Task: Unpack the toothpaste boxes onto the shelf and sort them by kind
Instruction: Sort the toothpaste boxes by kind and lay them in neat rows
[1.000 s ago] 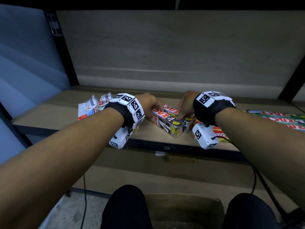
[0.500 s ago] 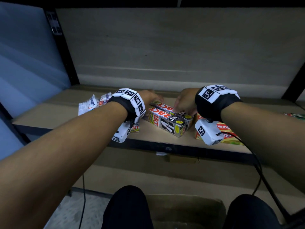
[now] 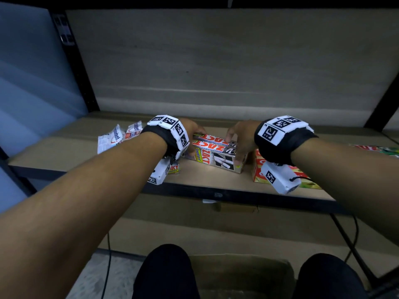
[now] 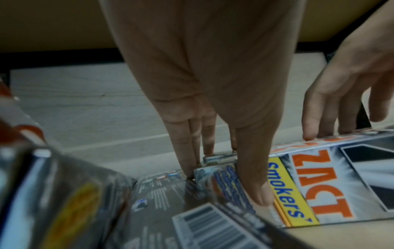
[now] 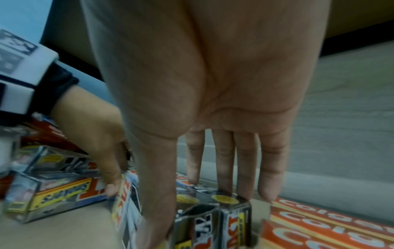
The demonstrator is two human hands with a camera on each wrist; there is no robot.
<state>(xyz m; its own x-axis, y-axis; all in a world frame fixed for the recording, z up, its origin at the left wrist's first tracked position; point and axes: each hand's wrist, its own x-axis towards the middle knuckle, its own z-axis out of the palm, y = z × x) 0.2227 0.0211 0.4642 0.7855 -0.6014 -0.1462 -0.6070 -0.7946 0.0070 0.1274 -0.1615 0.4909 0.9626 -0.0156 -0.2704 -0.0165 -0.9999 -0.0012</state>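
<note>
A bundle of silver Zact smokers toothpaste boxes [image 3: 216, 157] lies on the wooden shelf [image 3: 64, 152], front centre. My left hand [image 3: 194, 144] holds the bundle's left end, thumb on the front face [image 4: 260, 197] and fingers behind. At the right end my right hand [image 3: 234, 147] does the same, thumb down the front and fingers over the top and back. The left wrist view shows the Zact boxes [image 4: 319, 193] from close up. In the right wrist view the boxes' end flaps [image 5: 232, 224] sit under my right hand [image 5: 196, 214].
Red Colgate boxes [image 3: 259, 169] lie just right of the bundle. White Pepsodent boxes [image 3: 112, 139] lie at the left. One more Zact box [image 3: 173, 168] sits under my left wrist. Green and red boxes [image 3: 375, 148] are at far right. A cardboard carton [image 3: 237, 277] stands between my knees.
Both hands have turned the Zact bundle from a slant to lie more along the shelf's front edge. Both hands kept their hold on its ends.
</note>
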